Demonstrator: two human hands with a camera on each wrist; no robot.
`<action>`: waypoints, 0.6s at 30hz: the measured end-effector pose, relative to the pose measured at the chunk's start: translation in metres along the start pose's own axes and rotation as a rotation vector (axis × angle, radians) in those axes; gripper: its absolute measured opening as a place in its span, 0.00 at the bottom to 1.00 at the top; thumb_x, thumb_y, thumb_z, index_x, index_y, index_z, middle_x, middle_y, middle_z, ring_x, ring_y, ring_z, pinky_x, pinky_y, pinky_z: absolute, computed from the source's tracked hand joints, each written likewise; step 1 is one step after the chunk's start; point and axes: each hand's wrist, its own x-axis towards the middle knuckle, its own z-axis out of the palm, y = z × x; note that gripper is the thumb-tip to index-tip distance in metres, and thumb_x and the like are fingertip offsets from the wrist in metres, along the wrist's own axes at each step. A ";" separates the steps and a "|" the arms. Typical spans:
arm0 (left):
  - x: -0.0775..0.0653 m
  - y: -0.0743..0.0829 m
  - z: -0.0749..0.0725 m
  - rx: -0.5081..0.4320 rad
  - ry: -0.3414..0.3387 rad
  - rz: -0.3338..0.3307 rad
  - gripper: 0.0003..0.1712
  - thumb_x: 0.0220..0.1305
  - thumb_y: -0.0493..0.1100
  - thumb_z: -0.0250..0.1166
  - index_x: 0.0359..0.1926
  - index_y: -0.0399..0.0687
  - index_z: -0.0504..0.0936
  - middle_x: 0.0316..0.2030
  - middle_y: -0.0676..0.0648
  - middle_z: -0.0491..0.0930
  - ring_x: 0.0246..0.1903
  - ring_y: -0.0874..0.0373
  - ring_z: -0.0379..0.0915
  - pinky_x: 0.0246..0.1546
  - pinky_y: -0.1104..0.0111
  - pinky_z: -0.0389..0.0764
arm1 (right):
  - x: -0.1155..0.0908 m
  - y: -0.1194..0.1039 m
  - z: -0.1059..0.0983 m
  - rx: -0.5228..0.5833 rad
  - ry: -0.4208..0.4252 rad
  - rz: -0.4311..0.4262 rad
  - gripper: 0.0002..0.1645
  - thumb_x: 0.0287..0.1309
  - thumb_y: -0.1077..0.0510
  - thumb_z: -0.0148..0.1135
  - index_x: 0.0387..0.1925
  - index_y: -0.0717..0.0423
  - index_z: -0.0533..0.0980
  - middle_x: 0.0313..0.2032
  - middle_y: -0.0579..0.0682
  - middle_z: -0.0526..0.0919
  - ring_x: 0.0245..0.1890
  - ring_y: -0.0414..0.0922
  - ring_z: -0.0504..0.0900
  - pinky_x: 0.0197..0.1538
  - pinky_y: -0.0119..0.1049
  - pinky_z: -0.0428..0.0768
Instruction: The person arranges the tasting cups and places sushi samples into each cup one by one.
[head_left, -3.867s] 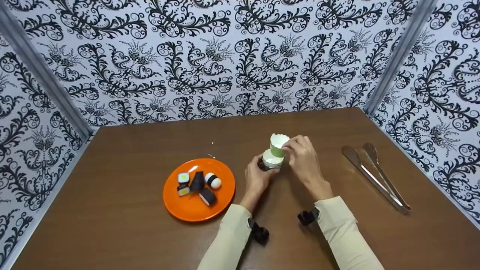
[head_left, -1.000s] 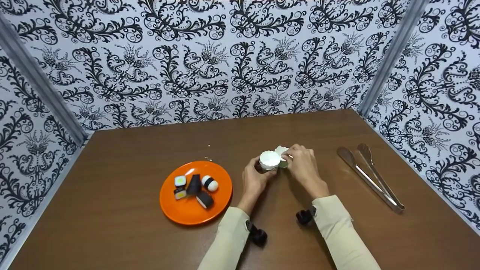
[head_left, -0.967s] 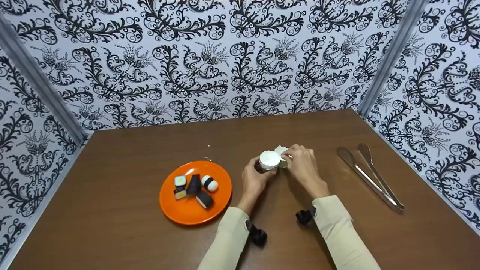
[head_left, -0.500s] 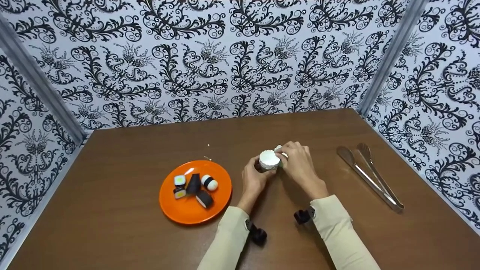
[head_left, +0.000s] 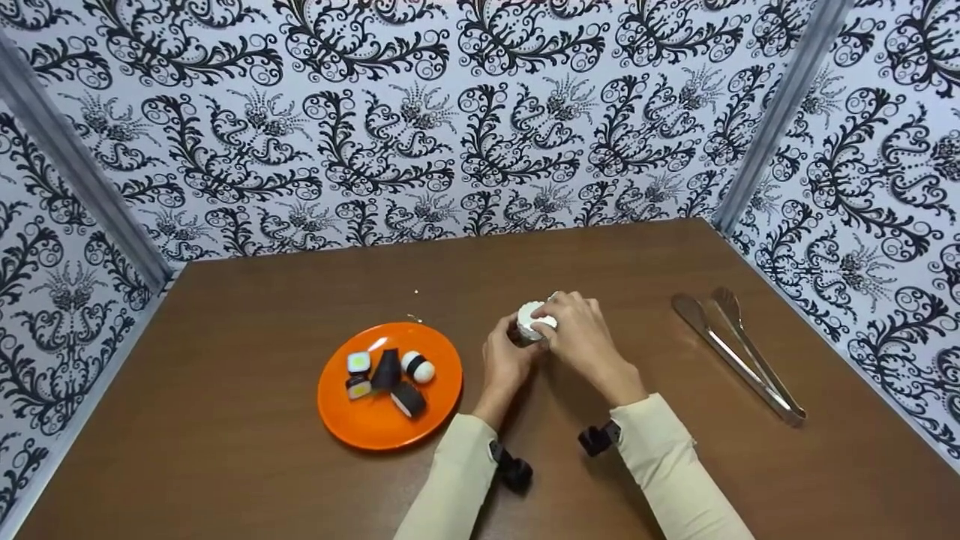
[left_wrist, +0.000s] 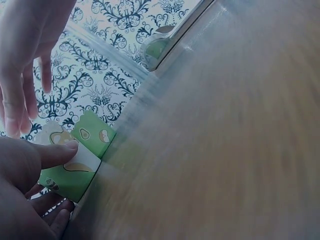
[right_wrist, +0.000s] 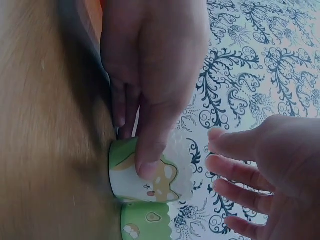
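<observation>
My left hand (head_left: 508, 364) grips a paper baking cup (head_left: 528, 316) with a dog print and scalloped white rim, low at the table; the thumb lies along its side. Right beside it a second, green baking cup (left_wrist: 95, 132) with an avocado print stands on the table. In the head view only a sliver of its rim shows behind my right hand (head_left: 585, 337). That hand hovers over the gripped cup, and in the right wrist view its loosely bent fingers (right_wrist: 240, 192) are apart from both cups.
An orange plate (head_left: 341, 416) with several toy sushi pieces (head_left: 387, 370) lies left of my hands. Metal tongs (head_left: 739, 360) lie at the right. Small white bits (head_left: 414, 318) lie behind the plate. Patterned walls (head_left: 390, 135) enclose the table.
The green cup was lifted above the held cup, then came down on its right. My right hand has let go of it and moved left over the held cup. My left hand stays in place.
</observation>
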 end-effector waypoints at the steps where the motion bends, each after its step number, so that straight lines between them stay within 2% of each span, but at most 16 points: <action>1: 0.000 0.000 0.000 0.001 0.002 0.000 0.32 0.47 0.39 0.80 0.56 0.41 0.82 0.46 0.44 0.88 0.47 0.51 0.83 0.52 0.60 0.84 | 0.000 0.000 0.001 -0.006 -0.008 -0.001 0.09 0.57 0.58 0.71 0.38 0.57 0.86 0.41 0.56 0.84 0.47 0.57 0.79 0.51 0.54 0.73; 8: -0.001 -0.001 0.000 0.006 0.015 0.012 0.31 0.46 0.37 0.78 0.55 0.41 0.83 0.46 0.43 0.88 0.47 0.50 0.83 0.52 0.59 0.84 | -0.003 0.002 0.006 -0.056 -0.014 -0.005 0.07 0.54 0.58 0.73 0.36 0.56 0.87 0.40 0.55 0.83 0.47 0.56 0.81 0.46 0.53 0.74; 13: 0.000 0.000 -0.001 -0.008 0.001 -0.012 0.30 0.48 0.36 0.78 0.55 0.41 0.82 0.47 0.42 0.87 0.47 0.51 0.84 0.53 0.60 0.85 | -0.003 0.001 0.007 -0.060 -0.025 -0.010 0.06 0.55 0.59 0.72 0.34 0.58 0.87 0.39 0.55 0.84 0.46 0.56 0.81 0.47 0.53 0.74; 18: -0.001 0.000 -0.002 0.001 -0.004 -0.002 0.30 0.49 0.36 0.77 0.56 0.42 0.83 0.47 0.43 0.88 0.46 0.52 0.84 0.51 0.61 0.86 | -0.003 0.002 0.010 -0.073 -0.040 0.000 0.05 0.56 0.60 0.71 0.33 0.58 0.87 0.40 0.55 0.85 0.47 0.56 0.82 0.48 0.53 0.74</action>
